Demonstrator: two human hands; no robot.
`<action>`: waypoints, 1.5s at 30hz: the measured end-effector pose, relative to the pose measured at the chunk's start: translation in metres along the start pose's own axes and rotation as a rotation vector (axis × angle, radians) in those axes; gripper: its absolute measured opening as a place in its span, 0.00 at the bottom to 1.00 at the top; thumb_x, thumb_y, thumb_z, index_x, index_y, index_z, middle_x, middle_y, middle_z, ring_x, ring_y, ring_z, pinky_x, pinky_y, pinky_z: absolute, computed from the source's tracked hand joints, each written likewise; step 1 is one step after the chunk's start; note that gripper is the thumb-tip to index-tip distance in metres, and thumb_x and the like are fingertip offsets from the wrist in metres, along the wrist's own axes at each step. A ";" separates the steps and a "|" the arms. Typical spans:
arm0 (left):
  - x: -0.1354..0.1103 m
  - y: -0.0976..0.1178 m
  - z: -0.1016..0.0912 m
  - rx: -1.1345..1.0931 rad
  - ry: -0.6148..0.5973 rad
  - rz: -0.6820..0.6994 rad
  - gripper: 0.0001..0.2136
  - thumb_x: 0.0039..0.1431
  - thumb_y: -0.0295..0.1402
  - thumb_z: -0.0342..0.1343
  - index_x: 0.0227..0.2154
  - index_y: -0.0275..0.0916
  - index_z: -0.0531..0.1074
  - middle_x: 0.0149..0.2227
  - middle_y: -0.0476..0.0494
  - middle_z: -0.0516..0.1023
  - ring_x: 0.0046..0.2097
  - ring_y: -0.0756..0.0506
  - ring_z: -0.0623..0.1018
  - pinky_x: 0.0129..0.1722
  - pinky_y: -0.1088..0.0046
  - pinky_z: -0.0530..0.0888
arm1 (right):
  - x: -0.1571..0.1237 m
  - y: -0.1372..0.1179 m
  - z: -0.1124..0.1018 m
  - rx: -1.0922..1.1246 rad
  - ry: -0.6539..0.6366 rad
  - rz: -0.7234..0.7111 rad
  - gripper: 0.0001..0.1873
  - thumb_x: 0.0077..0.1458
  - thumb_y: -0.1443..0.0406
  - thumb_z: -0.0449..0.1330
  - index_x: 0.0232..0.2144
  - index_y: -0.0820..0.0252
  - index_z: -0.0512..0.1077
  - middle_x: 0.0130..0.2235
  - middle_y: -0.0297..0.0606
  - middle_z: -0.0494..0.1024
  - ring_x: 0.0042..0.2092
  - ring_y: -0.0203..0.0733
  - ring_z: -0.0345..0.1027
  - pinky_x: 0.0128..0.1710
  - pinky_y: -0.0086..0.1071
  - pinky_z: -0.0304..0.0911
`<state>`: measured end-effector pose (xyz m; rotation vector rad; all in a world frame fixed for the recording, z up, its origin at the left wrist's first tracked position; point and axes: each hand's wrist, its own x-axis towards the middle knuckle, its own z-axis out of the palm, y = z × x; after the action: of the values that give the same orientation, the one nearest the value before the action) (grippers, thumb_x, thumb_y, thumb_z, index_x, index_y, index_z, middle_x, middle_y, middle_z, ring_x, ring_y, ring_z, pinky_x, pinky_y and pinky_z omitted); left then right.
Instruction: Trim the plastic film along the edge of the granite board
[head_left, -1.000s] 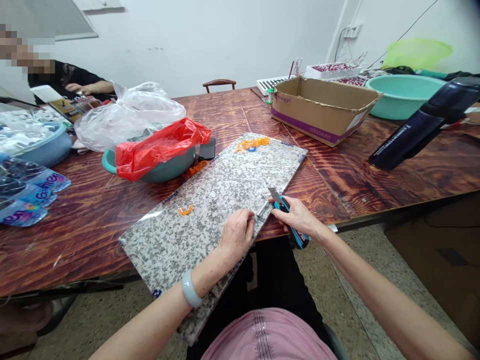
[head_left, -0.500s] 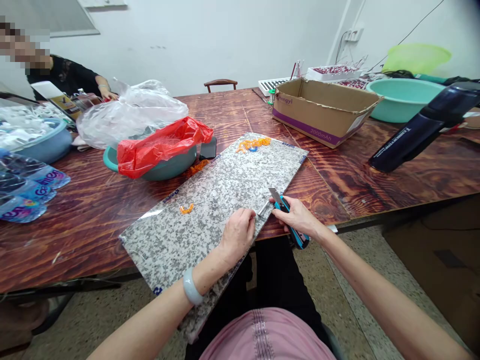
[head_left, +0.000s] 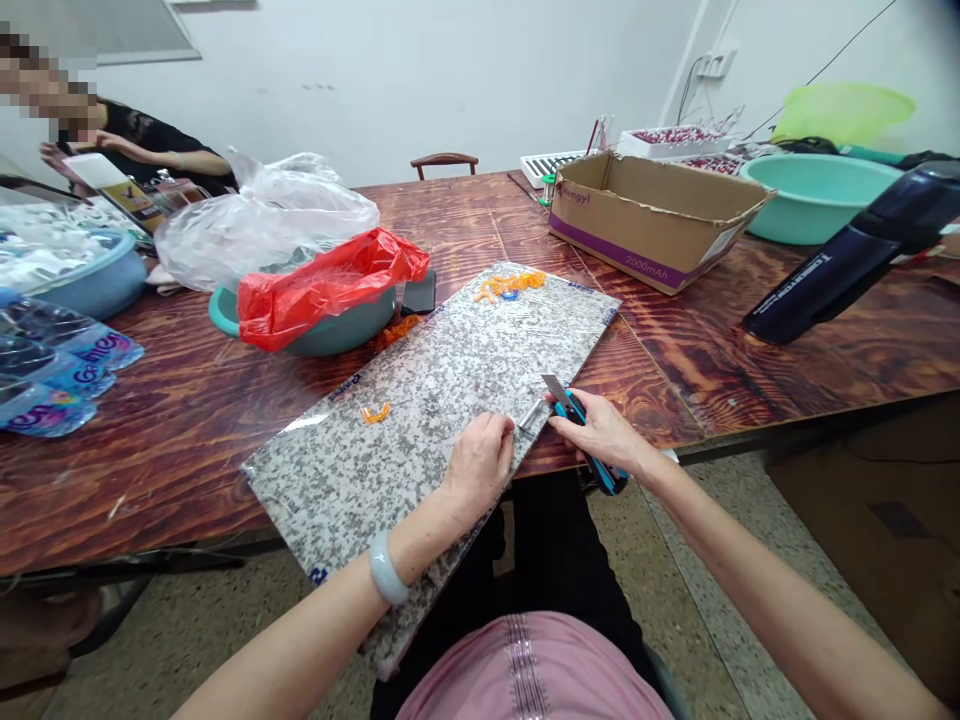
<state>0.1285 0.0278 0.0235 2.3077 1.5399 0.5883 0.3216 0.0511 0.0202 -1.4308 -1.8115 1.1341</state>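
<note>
In my right hand [head_left: 596,435] is a black and blue utility knife [head_left: 574,410], its blade extended and pointing up and left over the board's edge. My left hand [head_left: 484,460] is closed in a pinch near the same edge; what its fingertips hold is hidden. Between the two hands is a small silvery tube [head_left: 531,413], close to the left fingertips. Beneath lies a speckled grey stone-patterned board [head_left: 420,400], jutting past the table's front edge. An orange curved piece [head_left: 376,413] rests on its left part, and a pile of orange pieces [head_left: 514,286] on its far end.
Left of the board stands a green basin [head_left: 330,335] with a red plastic bag [head_left: 322,290]. A cardboard box [head_left: 652,235], a dark blue flask [head_left: 825,275] and a turquoise basin [head_left: 814,205] stand right. Across the table at left sits a co-worker [head_left: 161,150].
The co-worker's hand has lifted off the table toward the face. My hands, the knife and the tube keep nearly the same places; the view has shifted slightly.
</note>
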 end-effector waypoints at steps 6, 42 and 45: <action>-0.001 0.001 0.001 0.005 0.018 0.008 0.06 0.58 0.27 0.42 0.30 0.37 0.64 0.32 0.44 0.68 0.36 0.46 0.69 0.37 0.70 0.66 | -0.016 -0.012 0.003 -0.393 0.027 -0.078 0.13 0.57 0.56 0.49 0.29 0.59 0.62 0.22 0.29 0.64 0.25 0.33 0.58 0.26 0.26 0.50; 0.000 0.003 -0.001 0.020 -0.035 -0.010 0.05 0.58 0.28 0.43 0.31 0.37 0.64 0.33 0.44 0.68 0.37 0.46 0.69 0.39 0.70 0.67 | -0.024 -0.031 0.025 -1.115 -0.209 0.062 0.09 0.60 0.62 0.46 0.40 0.62 0.58 0.30 0.42 0.73 0.33 0.49 0.71 0.28 0.31 0.59; -0.002 0.001 -0.008 0.026 -0.090 -0.006 0.04 0.58 0.29 0.44 0.31 0.38 0.64 0.33 0.44 0.67 0.37 0.47 0.68 0.38 0.70 0.67 | -0.024 -0.034 0.027 -1.115 -0.221 0.081 0.08 0.59 0.64 0.48 0.39 0.62 0.58 0.30 0.42 0.74 0.33 0.49 0.71 0.27 0.31 0.60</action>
<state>0.1248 0.0257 0.0302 2.3142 1.5210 0.4589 0.2894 0.0184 0.0384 -1.9917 -2.7542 0.2266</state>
